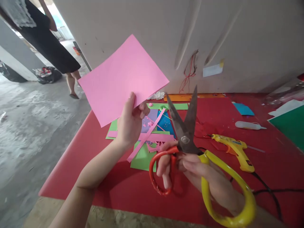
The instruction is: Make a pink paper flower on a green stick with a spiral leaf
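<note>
Right now, my left hand (133, 123) pinches a pink sheet (123, 76) at its near edge, with the thumb on top. My right hand (201, 169) is wrapped around the scissors (187, 136), with fingers through the red loop, and the blades are spread apart. I see the sheet up in the air, past my left hand and to the far left of the scissors. The two are near each other but do not touch.

The sheet is flat and smooth, with four straight sides. The blades are dark metal, and the other loop is fat, shiny and yellow.

Under my hands lies a red table cover (114, 188). My left hand and the scissors hide part of a messy pile there: long pink strips (152, 137) over green paper (142, 160) and blue paper (165, 120). To the right are a yellow glue gun (237, 148) with a black cord (285, 190), and a small cloudy bottle (248, 125). A big green sheet (289, 123) sits at the far right.

A pale wall (142, 19) stands behind the table, with thin red wires (188, 76) by it. Far left, a person (47, 41) in dark clothes stands on the rough grey floor (19, 133).
</note>
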### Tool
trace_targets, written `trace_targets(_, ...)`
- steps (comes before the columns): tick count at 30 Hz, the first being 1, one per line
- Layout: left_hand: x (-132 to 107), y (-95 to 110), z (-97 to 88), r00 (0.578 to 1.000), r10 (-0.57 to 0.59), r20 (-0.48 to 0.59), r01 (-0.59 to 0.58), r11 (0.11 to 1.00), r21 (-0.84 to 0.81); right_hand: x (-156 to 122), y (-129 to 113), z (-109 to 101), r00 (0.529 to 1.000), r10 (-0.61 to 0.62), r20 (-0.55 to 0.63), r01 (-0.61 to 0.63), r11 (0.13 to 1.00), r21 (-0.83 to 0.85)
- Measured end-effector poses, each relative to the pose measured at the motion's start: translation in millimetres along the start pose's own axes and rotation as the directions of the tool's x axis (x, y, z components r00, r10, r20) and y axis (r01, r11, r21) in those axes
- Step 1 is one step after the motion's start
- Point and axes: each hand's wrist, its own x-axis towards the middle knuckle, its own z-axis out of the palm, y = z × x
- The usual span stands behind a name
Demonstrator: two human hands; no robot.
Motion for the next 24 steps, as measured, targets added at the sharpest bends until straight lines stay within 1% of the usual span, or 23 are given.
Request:
trace_targets(2, 0, -1, -0.5, 1.000, -0.027, -0.002, 0.027, 0.999, -0.026, -2, 3, 3, 0.999, 0.019, 0.032, -0.020, 0.998, 0.057)
trace_targets(5, -1, -2, -2.4, 0.998, -0.056, 0.016, 0.057, 0.997, -0.045, -3, 5, 2, 0.998, 0.035, 0.061, -0.041, 0.993, 0.110)
trace_targets(10, -3, -1, -1.8, 0.996, -0.082, 0.041, 0.084, 0.995, -0.048, -2, 3, -5, 0.995, 0.062, 0.073, -0.072, 0.988, 0.136)
trace_targets(14, -4, 1, 0.9, 0.992, -0.103, 0.070, 0.106, 0.993, -0.049, -2, 0, -4, 0.996, 0.038, 0.079, -0.048, 0.992, 0.120)
trace_targets(16, -5, 2, 1.9, 0.990, -0.125, 0.070, 0.128, 0.991, -0.035, -3, -2, -3, 0.996, 0.045, 0.075, -0.053, 0.993, 0.106)
trace_targets(19, -5, 2, 2.4, 0.988, -0.144, 0.052, 0.145, 0.989, -0.016, -4, -4, -1, 0.997, 0.054, 0.058, -0.057, 0.997, 0.050)
trace_targets(22, -4, 4, 1.6, 0.991, -0.132, 0.028, 0.133, 0.991, -0.020, -5, -7, 1, 0.998, 0.051, 0.039, -0.050, 0.998, -0.031)
trace_targets(24, -3, 5, 0.8, 0.991, -0.129, 0.024, 0.130, 0.991, -0.030, -6, -7, 2, 0.996, 0.073, 0.049, -0.072, 0.997, -0.036)
